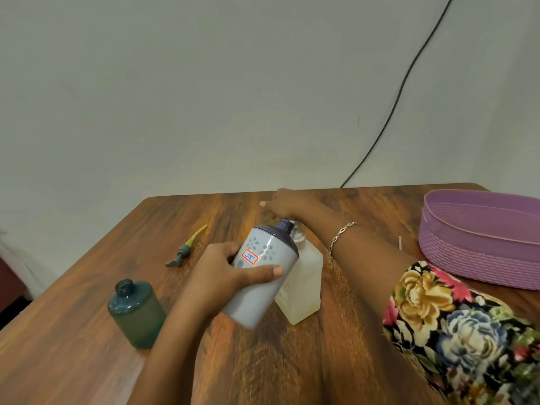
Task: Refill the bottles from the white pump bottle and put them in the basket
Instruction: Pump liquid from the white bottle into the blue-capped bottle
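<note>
While our left grip wraps the tilted grey bottle, bringing its neck to the spout of the white pump bottle on the desk, our right grip lies over the pump, too blurred to tell if curled; the purple basket waits alongside.

Lilac flower-dotted bottle, teal bottle, purple basket, floral sleeve.
</note>
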